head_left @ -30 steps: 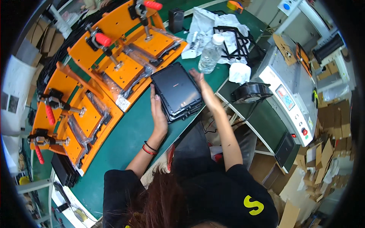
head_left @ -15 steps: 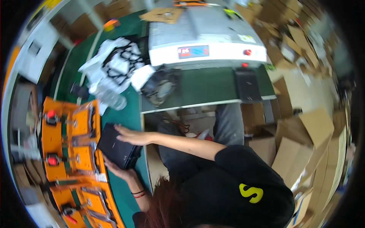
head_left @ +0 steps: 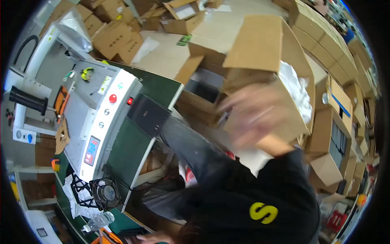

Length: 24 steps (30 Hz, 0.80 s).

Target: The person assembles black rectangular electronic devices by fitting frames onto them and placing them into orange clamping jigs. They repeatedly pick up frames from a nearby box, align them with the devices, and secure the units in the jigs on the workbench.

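Observation:
My right hand point(head_left: 256, 116) is smeared by motion in front of an open cardboard box point(head_left: 254, 44) with white wrapping at its side. Whether its fingers hold anything cannot be made out. At the bottom edge, my left hand point(head_left: 156, 237) has its fingers closed on a black flat case point(head_left: 131, 236), which is mostly cut off by the picture's edge. Another black flat panel point(head_left: 149, 115) lies on the green table by the white machine point(head_left: 115, 107). Below my right hand's side of the table, a smaller open carton point(head_left: 191, 67) has something dark inside.
A black fan point(head_left: 106, 192) and a clear bottle point(head_left: 98, 221) stand on the table, with an orange fixture point(head_left: 106, 236) beside them. Stacked cartons point(head_left: 321, 34) line the far right. An open box of grey flat pieces point(head_left: 338, 140) is at right.
My view has swung to the right. My right hand has left the black flat case and moved over to the cardboard boxes. My left hand stays by the case.

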Each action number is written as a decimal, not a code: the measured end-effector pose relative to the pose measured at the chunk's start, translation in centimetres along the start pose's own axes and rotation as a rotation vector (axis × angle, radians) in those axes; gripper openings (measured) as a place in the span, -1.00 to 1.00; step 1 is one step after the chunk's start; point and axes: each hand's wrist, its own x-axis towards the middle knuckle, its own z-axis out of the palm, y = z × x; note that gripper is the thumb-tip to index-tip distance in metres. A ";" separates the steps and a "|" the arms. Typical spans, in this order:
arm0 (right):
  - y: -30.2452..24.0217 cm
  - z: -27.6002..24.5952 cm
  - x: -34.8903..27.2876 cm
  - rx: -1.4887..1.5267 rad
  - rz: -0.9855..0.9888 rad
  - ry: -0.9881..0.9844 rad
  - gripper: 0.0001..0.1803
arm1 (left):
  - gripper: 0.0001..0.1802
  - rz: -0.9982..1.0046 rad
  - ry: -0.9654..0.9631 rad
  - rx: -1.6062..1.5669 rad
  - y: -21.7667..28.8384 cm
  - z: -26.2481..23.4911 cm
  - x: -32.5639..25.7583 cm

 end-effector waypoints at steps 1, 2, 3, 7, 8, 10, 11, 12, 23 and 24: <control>2.2 -5.7 -2.6 -0.196 0.250 0.052 -0.48 | -0.53 0.058 -0.058 -0.039 1.5 1.1 0.6; 4.3 -10.6 -5.2 -0.373 0.492 0.087 -0.49 | -0.55 0.108 -0.125 -0.091 2.9 2.6 1.8; 6.4 -14.6 -8.4 -0.522 0.691 0.096 -0.49 | -0.57 0.149 -0.196 -0.154 4.4 4.0 3.1; 18.6 -23.6 -26.8 -0.888 1.240 -0.140 -0.50 | -0.53 0.298 -0.482 -0.380 9.0 12.0 8.3; 21.2 -23.4 -29.8 -0.897 1.320 -0.231 -0.50 | -0.56 0.340 -0.585 -0.364 9.7 13.4 8.8; 24.8 -22.2 -32.6 -0.904 1.391 -0.361 -0.51 | -0.63 0.200 -0.728 -0.512 9.9 16.1 7.4; 26.2 -22.0 -33.7 -0.904 1.421 -0.413 -0.51 | -0.66 0.133 -0.727 -0.573 9.7 17.2 5.9; 26.7 -21.8 -34.5 -0.912 1.449 -0.437 -0.51 | -0.67 0.102 -0.724 -0.626 10.4 18.5 4.6; 28.7 -21.1 -34.9 -0.936 1.428 -0.481 -0.54 | -0.75 -0.539 -0.640 -0.757 10.5 22.8 0.6; 28.6 -21.1 -34.6 -0.941 1.415 -0.480 -0.55 | -0.75 -0.530 -0.634 -0.760 10.4 22.7 0.6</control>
